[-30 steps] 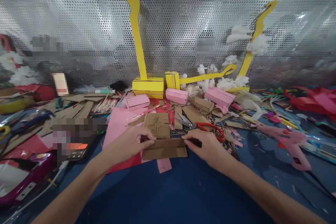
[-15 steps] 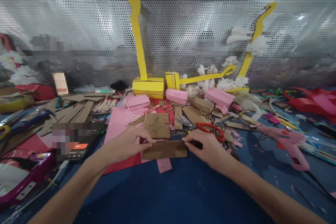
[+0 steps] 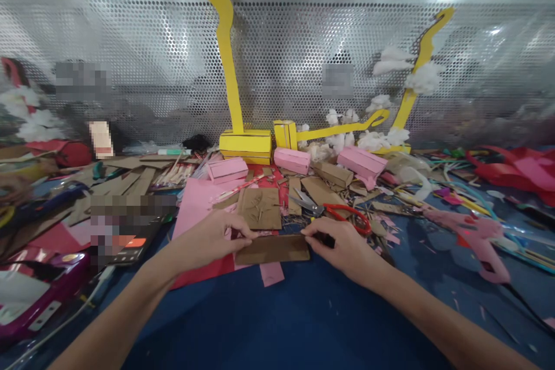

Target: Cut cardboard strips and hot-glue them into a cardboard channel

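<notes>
A brown cardboard piece [image 3: 273, 250] with folds along its length sits at the front of the cluttered patch. My left hand [image 3: 221, 237] pinches its far edge near the left end. At the right end, the fingertips of my right hand [image 3: 332, 240] are closed on the same edge. Just beyond lies a square of cardboard [image 3: 260, 208] with thin scraps on top. Scissors with red handles [image 3: 347, 214] rest behind my right hand, blades pointing left. A small pink paper strip [image 3: 272, 274] shows below the cardboard piece, on the blue table.
A pink glue gun [image 3: 472, 237] lies to the right, its cord trailing forward. Pink boxes [image 3: 228, 169] and a yellow box with a tall hook [image 3: 245, 144] stand behind. A perforated metal panel [image 3: 281, 58] closes off the back. At far left, a blurred hand of another person [image 3: 15, 185] shows.
My hands and the cardboard piece hold almost the same place. At the far left, a blurred hand of another person has come into view.
</notes>
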Demonstrator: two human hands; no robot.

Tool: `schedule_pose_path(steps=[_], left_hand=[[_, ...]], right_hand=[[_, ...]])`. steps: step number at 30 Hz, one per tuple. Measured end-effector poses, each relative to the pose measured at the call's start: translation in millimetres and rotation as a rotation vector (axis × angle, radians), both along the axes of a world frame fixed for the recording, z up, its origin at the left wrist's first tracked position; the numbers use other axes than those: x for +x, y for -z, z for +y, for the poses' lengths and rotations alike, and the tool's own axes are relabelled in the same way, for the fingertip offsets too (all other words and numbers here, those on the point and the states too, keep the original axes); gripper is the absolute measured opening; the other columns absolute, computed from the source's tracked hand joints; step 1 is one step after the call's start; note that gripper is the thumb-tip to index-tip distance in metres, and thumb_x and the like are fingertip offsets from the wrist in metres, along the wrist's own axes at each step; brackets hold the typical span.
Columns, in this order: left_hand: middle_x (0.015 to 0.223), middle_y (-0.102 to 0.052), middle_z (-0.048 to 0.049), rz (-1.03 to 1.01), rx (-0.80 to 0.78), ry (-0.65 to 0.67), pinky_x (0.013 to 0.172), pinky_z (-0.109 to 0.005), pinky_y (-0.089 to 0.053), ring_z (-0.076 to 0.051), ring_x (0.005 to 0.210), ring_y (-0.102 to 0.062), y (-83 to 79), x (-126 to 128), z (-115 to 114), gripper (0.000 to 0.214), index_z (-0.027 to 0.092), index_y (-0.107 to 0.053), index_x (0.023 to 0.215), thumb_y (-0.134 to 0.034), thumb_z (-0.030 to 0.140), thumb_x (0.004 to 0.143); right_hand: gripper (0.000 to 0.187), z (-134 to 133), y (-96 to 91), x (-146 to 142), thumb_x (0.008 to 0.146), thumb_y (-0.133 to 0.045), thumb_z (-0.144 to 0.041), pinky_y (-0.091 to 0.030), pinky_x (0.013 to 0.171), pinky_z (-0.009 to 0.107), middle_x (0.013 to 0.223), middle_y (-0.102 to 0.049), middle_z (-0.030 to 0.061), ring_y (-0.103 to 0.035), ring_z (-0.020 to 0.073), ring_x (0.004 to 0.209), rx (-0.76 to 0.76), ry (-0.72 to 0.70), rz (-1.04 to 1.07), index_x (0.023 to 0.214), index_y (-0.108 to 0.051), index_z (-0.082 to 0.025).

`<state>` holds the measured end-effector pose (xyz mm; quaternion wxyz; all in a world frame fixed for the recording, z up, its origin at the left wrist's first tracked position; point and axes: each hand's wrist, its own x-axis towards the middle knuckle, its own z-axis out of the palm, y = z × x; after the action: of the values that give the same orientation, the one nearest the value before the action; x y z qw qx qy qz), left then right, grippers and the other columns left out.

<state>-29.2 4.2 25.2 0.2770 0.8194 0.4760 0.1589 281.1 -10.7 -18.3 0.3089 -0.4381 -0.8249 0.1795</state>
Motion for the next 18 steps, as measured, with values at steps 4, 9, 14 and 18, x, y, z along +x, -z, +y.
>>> schedule_pose_path(steps=[4,9,14,18], left_hand=[[0.093,-0.08,0.0008,0.024,0.031,-0.019,0.074,-0.03,-0.045,-0.02,0.084,-0.064,2.7,-0.9,-0.3,0.018,0.029,-0.084,0.093,-0.066,0.029,0.089],[0.107,-0.081,-0.0011,0.042,0.113,-0.009,0.087,-0.034,-0.048,-0.023,0.098,-0.068,1.6,2.7,-1.8,0.022,0.028,-0.082,0.101,-0.062,0.029,0.092],[0.096,-0.077,-0.001,0.087,0.133,-0.023,0.076,-0.032,-0.046,-0.022,0.088,-0.067,-3.3,10.9,-7.0,0.018,0.027,-0.077,0.097,-0.063,0.037,0.091],[0.092,-0.073,-0.0014,0.159,0.096,-0.131,0.066,-0.031,-0.042,-0.025,0.082,-0.066,-1.3,12.9,-12.4,0.033,0.025,-0.068,0.097,-0.076,0.05,0.078]], right_hand=[[0.015,-0.6,0.0,-2.1,0.093,-0.059,-0.016,-0.053,0.077,0.031,0.092,-0.076,0.0012,-0.071,0.0199,0.084,-0.005,0.017,0.006,0.094,-0.072,-0.024],[0.022,-2.0,3.3,-11.1,0.094,-0.059,-0.017,-0.053,0.09,0.036,0.108,-0.076,0.005,-0.07,0.0229,0.099,0.007,0.034,0.037,0.111,-0.072,-0.024],[0.022,-2.3,-0.2,-17.2,0.093,-0.06,-0.018,-0.052,0.091,0.035,0.107,-0.077,0.0029,-0.07,0.0228,0.101,-0.013,0.008,0.09,0.108,-0.073,-0.026],[0.014,1.3,-6.4,-7.1,0.096,-0.059,-0.027,-0.053,0.079,0.033,0.095,-0.075,0.0047,-0.07,0.0217,0.087,-0.029,0.118,0.21,0.104,-0.069,-0.022]])
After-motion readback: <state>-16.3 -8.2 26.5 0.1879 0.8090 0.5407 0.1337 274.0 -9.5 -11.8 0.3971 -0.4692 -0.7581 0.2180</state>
